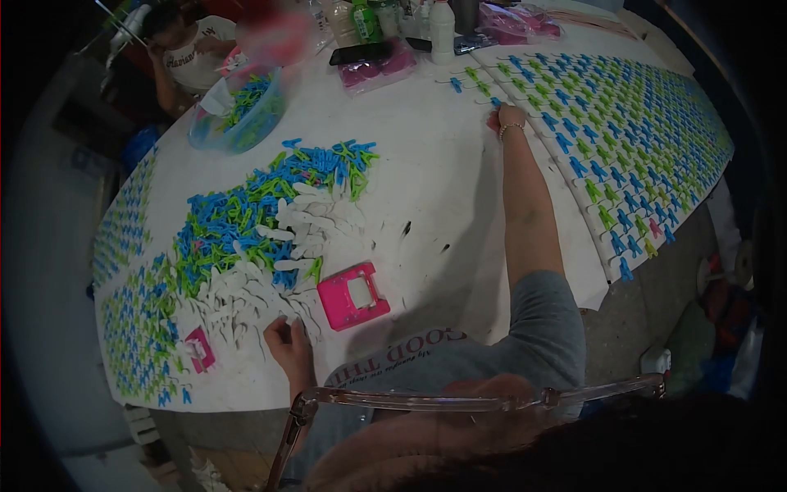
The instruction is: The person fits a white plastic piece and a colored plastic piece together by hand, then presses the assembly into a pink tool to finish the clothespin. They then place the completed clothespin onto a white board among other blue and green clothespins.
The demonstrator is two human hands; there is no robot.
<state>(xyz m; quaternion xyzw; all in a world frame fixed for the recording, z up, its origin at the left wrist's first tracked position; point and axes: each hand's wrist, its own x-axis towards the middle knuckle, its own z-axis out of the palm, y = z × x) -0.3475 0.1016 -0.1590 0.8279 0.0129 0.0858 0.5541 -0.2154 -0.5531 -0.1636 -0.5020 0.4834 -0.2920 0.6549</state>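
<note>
My right hand [507, 119] is stretched far forward, fingers curled at a blue clothes peg [496, 102] on the white tabletop. A beaded bracelet circles that wrist. Green and blue pegs [471, 74] lie just beyond it. Low in the view, my left hand [288, 343] has its fingers bent at the edge of a heap of flat white strips [242, 297]; whatever they hold is too small to make out. Beside it sits a pink block-like holder [352, 297] with a white centre. A large pile of blue and green pegs [234, 217] lies beyond the strips.
Rows of pegs cover the right board [623, 148] and the table's left side [135, 344]. A smaller pink holder [197, 350] stands at left. A clear blue basin [238, 115] holds pegs. Bottles [443, 33] and a phone [361, 54] lie at the back. Another person [193, 53] sits far left.
</note>
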